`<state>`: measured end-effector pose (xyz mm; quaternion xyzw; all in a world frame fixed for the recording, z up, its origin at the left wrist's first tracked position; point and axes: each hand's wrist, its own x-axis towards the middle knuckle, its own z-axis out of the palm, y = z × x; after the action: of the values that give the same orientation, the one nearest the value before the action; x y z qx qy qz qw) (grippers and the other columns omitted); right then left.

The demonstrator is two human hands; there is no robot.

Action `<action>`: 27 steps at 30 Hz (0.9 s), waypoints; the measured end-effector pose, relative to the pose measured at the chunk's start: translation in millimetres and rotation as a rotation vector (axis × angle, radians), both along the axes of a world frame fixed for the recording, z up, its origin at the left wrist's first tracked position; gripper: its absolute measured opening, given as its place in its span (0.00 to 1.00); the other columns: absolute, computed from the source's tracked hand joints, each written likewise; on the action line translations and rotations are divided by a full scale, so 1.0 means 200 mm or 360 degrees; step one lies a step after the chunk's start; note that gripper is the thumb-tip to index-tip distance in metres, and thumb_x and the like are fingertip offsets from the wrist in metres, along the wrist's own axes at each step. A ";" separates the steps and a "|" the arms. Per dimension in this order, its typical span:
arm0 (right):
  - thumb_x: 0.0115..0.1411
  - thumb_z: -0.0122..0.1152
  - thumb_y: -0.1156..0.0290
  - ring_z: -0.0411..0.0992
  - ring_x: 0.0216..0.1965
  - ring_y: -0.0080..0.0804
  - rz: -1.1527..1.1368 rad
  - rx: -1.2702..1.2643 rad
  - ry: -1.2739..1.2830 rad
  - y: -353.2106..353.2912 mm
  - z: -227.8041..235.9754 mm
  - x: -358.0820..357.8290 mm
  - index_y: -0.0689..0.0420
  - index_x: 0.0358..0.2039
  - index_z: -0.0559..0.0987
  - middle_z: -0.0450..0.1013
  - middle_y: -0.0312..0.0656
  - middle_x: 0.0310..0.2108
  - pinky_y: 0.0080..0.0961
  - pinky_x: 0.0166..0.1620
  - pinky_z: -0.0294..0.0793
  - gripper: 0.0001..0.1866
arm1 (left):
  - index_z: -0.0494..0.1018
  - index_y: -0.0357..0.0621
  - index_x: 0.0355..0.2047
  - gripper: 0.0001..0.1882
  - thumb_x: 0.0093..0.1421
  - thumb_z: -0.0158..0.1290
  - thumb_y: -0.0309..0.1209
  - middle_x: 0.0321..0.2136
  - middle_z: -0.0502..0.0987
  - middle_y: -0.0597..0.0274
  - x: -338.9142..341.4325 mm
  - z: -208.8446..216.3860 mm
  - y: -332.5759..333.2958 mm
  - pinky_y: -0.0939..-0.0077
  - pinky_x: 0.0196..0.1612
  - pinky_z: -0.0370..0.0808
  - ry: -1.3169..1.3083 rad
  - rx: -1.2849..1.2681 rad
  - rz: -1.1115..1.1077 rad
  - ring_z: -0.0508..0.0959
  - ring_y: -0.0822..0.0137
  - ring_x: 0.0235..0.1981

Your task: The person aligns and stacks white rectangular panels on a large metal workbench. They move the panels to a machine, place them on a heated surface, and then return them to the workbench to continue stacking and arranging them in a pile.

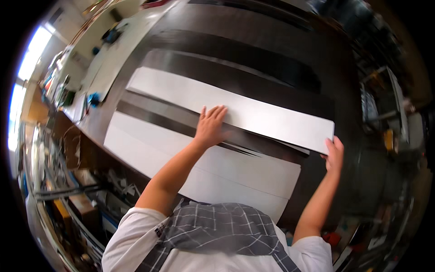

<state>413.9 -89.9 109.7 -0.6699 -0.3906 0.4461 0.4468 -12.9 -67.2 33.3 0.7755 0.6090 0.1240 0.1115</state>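
While the left hand (211, 127) lay splayed, fingertips on the near long edge of the white strip (272, 109), the right hand (334, 154) pinched that strip's right end, thumb above, fingers apparently beneath.

White strip: long, narrow; spanned both hands and ran well past the left one.
Thin pale edge (297, 148): below the strip, just left of the right hand; separate piece or not, could not be told.
White panels (149, 140): flat, on the wearer's side of both hands, partly under the left forearm (176, 174).

Hazards, as judged: with the firm hold at one end only, a tug by the right hand could have skewed or flexed the far left end; light left fingertips might have let it slide. Friction could have dragged the thin pale edge along.

Edges and room: beyond the strip's left end, away from the left hand, ran the table's side edge. Dark tabletop (362, 181) extended rightward from the right hand, and more dark surface lay beyond both hands.
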 end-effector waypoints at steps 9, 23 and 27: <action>0.59 0.53 0.69 0.70 0.18 0.24 -0.0049 -0.0471 0.0494 -0.48 -0.26 0.02 0.55 0.35 0.74 0.74 0.36 0.25 0.17 0.15 0.67 0.05 | 0.73 0.55 0.49 0.20 0.55 0.48 0.27 0.53 0.73 0.69 -0.27 -0.05 -0.01 0.52 0.68 0.45 0.0135 0.0489 -0.0147 0.63 0.67 0.62; 0.56 0.64 0.64 0.73 0.19 0.24 0.0776 -0.1440 -0.0412 -0.99 -0.30 -0.04 0.62 0.24 0.79 0.75 0.40 0.19 0.19 0.22 0.72 0.13 | 0.70 0.53 0.54 0.33 0.43 0.57 0.30 0.61 0.64 0.56 -0.48 0.10 -1.04 0.46 0.65 0.50 -0.0161 -0.0378 -0.0345 0.58 0.54 0.65; 0.58 0.61 0.61 0.71 0.16 0.24 0.1099 -0.1452 -0.0802 -0.71 -0.15 -0.09 0.61 0.21 0.77 0.74 0.39 0.17 0.22 0.23 0.72 0.16 | 0.68 0.50 0.55 0.32 0.45 0.59 0.35 0.62 0.61 0.53 -0.53 0.01 -1.06 0.46 0.65 0.49 -0.0188 -0.0306 -0.0243 0.56 0.49 0.65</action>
<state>396.5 -232.1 79.6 -0.7130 -0.4481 0.5150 -0.1599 -118.8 -280.0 36.0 0.7966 0.5497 0.1018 0.2301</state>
